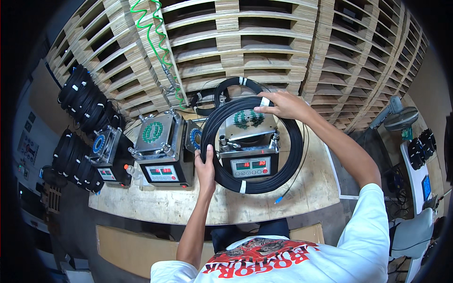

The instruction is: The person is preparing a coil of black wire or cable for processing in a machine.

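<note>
Upright in front of me is a large coil of black cable (295, 151), bound with white bands. My left hand (205, 169) grips its left side, thumb on the near face. At the upper right, my right hand (283, 104) is closed round the coil beside a white band. A loose cable end with a blue connector (278, 200) hangs below the coil on the right. Through the ring shows a polishing machine (250, 162) with lit red digits and a round plate of green-ringed holders (247, 119) on top. The coil hides parts of this machine.
Two similar machines, one in the middle (160, 155) and one farther left (109, 155), stand on the wooden table (217, 207). A bottle with an orange tip (134, 173) sits between them. More black coils (75, 155) hang at left. Pallets (245, 42) rise behind; a fan (398, 117) stands right.
</note>
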`<state>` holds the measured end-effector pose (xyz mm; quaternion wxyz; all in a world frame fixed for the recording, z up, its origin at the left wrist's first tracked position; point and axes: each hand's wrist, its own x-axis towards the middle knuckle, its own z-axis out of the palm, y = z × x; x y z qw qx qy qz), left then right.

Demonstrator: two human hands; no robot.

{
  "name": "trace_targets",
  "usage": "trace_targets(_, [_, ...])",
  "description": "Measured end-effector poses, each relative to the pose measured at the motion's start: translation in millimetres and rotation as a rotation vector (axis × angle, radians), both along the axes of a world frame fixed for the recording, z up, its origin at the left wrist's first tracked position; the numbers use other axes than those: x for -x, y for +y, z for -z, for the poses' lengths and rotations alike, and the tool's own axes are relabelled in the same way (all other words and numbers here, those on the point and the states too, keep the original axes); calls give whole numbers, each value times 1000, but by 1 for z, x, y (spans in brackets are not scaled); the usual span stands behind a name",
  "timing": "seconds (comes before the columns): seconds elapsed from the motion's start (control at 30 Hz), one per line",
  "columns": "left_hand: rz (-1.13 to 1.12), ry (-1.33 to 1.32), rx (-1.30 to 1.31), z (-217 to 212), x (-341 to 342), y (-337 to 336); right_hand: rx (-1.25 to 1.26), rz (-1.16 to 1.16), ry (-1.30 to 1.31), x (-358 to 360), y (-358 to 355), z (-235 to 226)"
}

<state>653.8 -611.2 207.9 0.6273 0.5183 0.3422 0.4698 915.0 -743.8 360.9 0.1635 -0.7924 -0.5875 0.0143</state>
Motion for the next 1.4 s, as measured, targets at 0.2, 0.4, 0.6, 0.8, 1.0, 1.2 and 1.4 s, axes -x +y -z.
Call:
trace_targets(0.2, [162,208,-304,-11,-1,9,15,-72,121,10,-2,15])
trace_targets(0.4, [112,347,-348,11,-10,38,-77,-102,-3,12,7,36])
trace_targets(0.6, [195,292,-292,-8,-8,25,-210,-38,199,-1,2,47])
trace_targets(0.8, [225,359,-335,0,-9,42,-359,102,718,-43,-5,71])
trace_targets(1.0, [655,236,6,-31,-22,80,-122,258,953,-58,2,93])
trace_targets(1.2, [803,363,112,-48,-39,80,-146,23,1176,-94,-2,126])
trace_targets(1.4, [768,225,83,-48,-58,83,-188,47,1230,-100,3,141])
